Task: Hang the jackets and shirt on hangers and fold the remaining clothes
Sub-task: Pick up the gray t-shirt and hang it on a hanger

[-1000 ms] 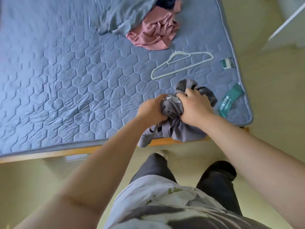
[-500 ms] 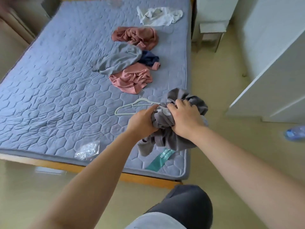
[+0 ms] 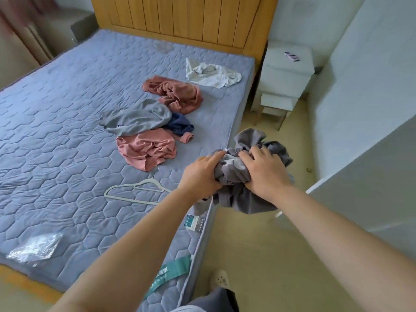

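Observation:
A bunched dark grey garment (image 3: 245, 194) hangs in the air over the bed's right edge. My left hand (image 3: 200, 176) grips its left side and my right hand (image 3: 263, 172) grips its right side. A pale hanger (image 3: 135, 191) lies flat on the mattress just left of my left hand. Further back on the bed lie a pink garment (image 3: 146, 149), a light grey garment (image 3: 137, 119), a navy piece (image 3: 180, 126), a rust-red garment (image 3: 177, 93) and a white garment (image 3: 211, 75).
The blue quilted mattress (image 3: 56, 131) sits on a wooden bed frame with a headboard (image 3: 180, 16). A clear plastic bag (image 3: 36, 245) lies near its front edge. A white nightstand (image 3: 286, 75) stands at the right, and a white cabinet (image 3: 364, 176) lines the right side.
The view has lifted and swung along the bed's right side, so the headboard and nightstand now show. Both hands kept hold of the grey garment, now over the mattress edge.

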{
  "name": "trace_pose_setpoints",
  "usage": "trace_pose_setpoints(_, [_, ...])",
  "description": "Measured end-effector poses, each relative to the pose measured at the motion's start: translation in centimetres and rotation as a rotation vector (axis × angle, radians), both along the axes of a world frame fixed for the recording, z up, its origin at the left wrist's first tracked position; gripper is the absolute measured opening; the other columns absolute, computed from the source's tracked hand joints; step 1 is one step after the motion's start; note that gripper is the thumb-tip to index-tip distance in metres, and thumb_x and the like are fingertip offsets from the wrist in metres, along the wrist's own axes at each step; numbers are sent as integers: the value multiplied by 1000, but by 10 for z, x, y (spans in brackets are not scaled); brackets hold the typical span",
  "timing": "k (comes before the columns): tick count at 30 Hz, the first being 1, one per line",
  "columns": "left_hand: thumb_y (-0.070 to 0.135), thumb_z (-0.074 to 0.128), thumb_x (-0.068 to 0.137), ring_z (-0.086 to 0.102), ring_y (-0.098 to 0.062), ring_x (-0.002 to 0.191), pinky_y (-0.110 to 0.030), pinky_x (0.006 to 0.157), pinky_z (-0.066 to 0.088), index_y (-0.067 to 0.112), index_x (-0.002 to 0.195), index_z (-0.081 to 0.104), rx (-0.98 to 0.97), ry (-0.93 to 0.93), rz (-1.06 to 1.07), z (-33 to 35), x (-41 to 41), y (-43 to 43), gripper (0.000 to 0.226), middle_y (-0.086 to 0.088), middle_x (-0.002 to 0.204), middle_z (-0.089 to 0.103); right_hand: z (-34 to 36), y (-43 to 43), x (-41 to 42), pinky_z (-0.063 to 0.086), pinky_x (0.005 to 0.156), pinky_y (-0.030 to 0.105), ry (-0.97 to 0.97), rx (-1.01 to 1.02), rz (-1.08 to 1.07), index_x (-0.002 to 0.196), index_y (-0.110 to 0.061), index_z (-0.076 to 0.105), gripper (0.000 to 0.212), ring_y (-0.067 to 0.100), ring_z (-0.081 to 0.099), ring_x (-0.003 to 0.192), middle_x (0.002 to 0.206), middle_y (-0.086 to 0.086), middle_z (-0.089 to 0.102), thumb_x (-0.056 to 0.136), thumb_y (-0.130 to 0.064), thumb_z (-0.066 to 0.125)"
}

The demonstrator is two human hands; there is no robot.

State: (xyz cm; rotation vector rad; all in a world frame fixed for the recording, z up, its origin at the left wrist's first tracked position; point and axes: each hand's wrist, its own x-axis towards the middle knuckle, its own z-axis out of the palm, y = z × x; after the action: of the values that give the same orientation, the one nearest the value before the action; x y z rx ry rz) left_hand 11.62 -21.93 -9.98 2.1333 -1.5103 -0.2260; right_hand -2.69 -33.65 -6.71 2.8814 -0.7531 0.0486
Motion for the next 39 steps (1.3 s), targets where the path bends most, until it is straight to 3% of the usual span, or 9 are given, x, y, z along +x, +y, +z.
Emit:
trace_pose_setpoints(9, [36, 73, 76, 54, -26, 113, -37, 85, 47, 23, 142, 41, 1, 5, 180, 14, 34, -117, 75, 1, 131, 58, 6, -144, 56, 47, 60, 42, 36, 65, 175, 115, -11, 58, 62, 37, 57, 84, 98, 14, 56, 59, -27, 77])
trace_pose_setpoints(14, [35, 71, 74, 55, -20, 112, -28, 76, 39, 27, 140, 43, 75, -11, 355, 0, 70, -158, 72, 6, 127, 59, -6, -209, 112, 45, 78, 45, 88, 150, 338, 132, -12, 49, 65, 37, 51, 102, 114, 15, 52, 71, -28, 65])
trace_pose_setpoints(20, [32, 70, 73, 60, -25, 102, -32, 75, 46, 22, 130, 54, 137, 65, 571, -28, 107, -179, 60, 0, 114, 64, -33, -251, 193, 40, 92, 43, 220, 205, 564, 142, -17, 36, 68, 32, 42, 119, 130, 10, 42, 79, -31, 59])
trace_pose_setpoints(25, [32, 70, 72, 60, -25, 103, -32, 75, 47, 21, 130, 53, 229, 109, 715, -58, 151, -183, 61, 0, 115, 63, -60, -266, 275, 40, 90, 41, 377, 182, 784, 144, -20, 32, 72, 32, 43, 119, 131, 9, 41, 78, -31, 60])
trace_pose_setpoints(30, [35, 68, 74, 59, -25, 101, -36, 74, 50, 22, 126, 49, 266, 137, 780, -69, 211, -221, 57, 0, 110, 63, -60, -301, 360, 38, 90, 40, 396, 52, 905, 142, -22, 35, 71, 31, 44, 118, 130, 9, 44, 77, -30, 61])
trace_pose_setpoints(32, [40, 70, 73, 52, -26, 115, -36, 86, 47, 25, 139, 39, 221, 195, 759, -74, 238, -244, 74, -2, 125, 57, -58, -325, 390, 30, 103, 45, 414, -22, 859, 147, -24, 24, 79, 33, 33, 131, 144, 11, 33, 78, -33, 62])
trace_pose_setpoints(35, [49, 72, 72, 18, -23, 143, -43, 115, 21, 30, 152, 8, 294, 315, 637, -88, 274, -275, 104, -1, 157, 19, -68, -369, 423, 6, 114, 56, 585, -56, 683, 152, -27, -5, 102, 33, -1, 146, 159, 10, -7, 79, -46, 64])
trace_pose_setpoints(37, [49, 68, 77, 5, -20, 146, -48, 116, 13, 29, 152, 3, 381, 390, 632, -107, 290, -292, 101, 1, 159, 8, -88, -394, 434, 3, 114, 56, 695, -70, 640, 152, -26, -9, 102, 32, -7, 146, 159, 10, -13, 82, -53, 60])
trace_pose_setpoints(39, [48, 62, 83, 3, -20, 147, -50, 116, 14, 26, 153, 3, 429, 436, 674, -130, 299, -308, 95, 1, 160, 4, -112, -412, 445, 5, 115, 56, 727, -70, 648, 152, -23, -8, 95, 31, -6, 147, 160, 10, -11, 86, -56, 52])
